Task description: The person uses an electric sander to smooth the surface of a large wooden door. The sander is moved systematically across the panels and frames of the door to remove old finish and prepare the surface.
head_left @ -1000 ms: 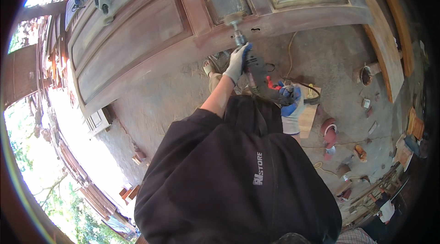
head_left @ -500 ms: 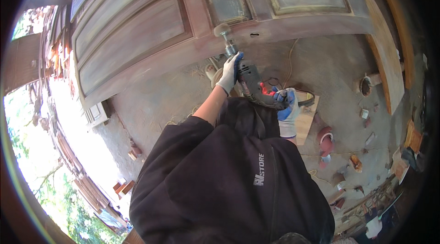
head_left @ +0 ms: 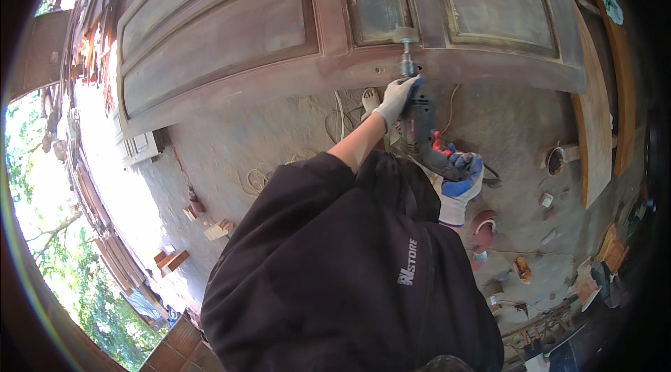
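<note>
Both my hands hold a dark grey power drill [head_left: 421, 124] with a red trigger. My left hand [head_left: 395, 101], in a white and blue work glove, is wrapped round its front end, just behind the metal chuck [head_left: 408, 66]. My right hand [head_left: 463, 180], gloved alike, closes round the rear handle. From the chuck, a shaft carries a round sanding wheel [head_left: 405, 35], blurred here. The wheel is at the lower right corner of a narrow recessed panel in a wooden door [head_left: 265, 85]; whether it touches the wood I cannot tell. The door lies flat, its finish patchy brown and grey.
Coiled cable [head_left: 257, 180] lies on the concrete floor [head_left: 210, 141]. What looks like a sandalled foot [head_left: 370, 99] shows under the door's near edge. Long boards [head_left: 594, 120] stand at the right. Sanding belts [head_left: 484, 229] and wood scraps [head_left: 523, 269] litter the floor.
Both hands have carried the drill to the right along the door, its wheel going from the left of the narrow panel to its lower right corner. The whole view has shifted too.
</note>
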